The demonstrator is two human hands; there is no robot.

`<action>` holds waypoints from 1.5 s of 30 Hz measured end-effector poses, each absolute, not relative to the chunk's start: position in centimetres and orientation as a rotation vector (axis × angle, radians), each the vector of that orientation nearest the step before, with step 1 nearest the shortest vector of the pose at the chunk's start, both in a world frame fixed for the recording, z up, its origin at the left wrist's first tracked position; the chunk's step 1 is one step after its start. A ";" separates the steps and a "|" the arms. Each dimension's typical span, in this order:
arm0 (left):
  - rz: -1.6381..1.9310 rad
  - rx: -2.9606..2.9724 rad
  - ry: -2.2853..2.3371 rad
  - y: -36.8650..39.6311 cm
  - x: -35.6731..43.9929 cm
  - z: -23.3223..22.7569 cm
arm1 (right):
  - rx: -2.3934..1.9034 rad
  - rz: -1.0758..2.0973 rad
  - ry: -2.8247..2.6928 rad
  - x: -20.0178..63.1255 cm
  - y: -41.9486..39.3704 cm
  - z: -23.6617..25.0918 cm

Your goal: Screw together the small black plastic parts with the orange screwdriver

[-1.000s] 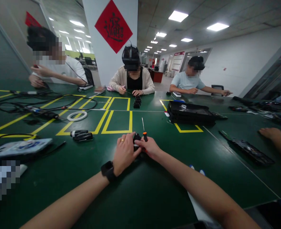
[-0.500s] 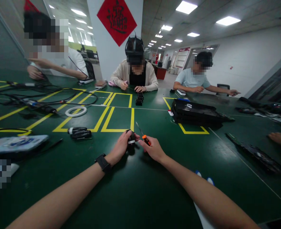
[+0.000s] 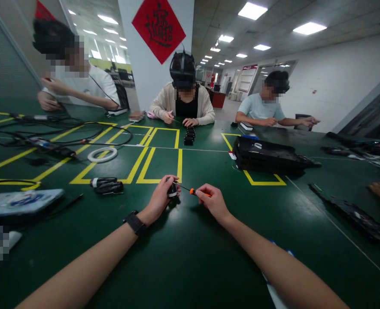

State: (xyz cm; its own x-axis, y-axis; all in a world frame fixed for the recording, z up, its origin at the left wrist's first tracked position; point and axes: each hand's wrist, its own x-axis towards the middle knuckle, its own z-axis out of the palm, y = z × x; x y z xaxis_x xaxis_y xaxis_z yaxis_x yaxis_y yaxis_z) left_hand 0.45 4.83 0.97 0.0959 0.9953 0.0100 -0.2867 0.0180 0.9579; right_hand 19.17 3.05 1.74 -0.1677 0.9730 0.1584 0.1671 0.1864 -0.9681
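Fingers of your left hand point(image 3: 158, 201) are pinching black piece point(image 3: 172, 191) over table point(image 3: 190, 262); your right hand point(image 3: 216, 202) is pinching screwdriver point(image 3: 193, 191), shaft pointing at piece. Tip could be slipping into left fingers if piece is twisting loose.

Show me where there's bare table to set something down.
Bare tabletop shows between the left forearm and right forearm, and between the right hand and the long dark panel. The left side is crowded: black cables, a black bundle and a pale blue item.
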 end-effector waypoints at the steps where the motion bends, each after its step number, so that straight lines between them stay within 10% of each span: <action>1: 1.271 1.049 0.940 4.8 0.5 0.9 | -1.141 1.069 -1.536 19.3 3.1 1.7; 45: 1.082 1.409 0.826 3.5 0.6 1.0 | -0.893 0.646 -1.515 17.5 -1.4 2.8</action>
State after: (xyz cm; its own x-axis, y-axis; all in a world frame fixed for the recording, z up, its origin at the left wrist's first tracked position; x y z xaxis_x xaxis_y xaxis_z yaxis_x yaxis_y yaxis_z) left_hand 0.56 3.55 1.03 0.3346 0.9291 0.1577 -0.0934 -0.1338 0.9866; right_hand 17.46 -1.43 2.85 -0.0033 0.8295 0.5585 0.1716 0.5507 -0.8169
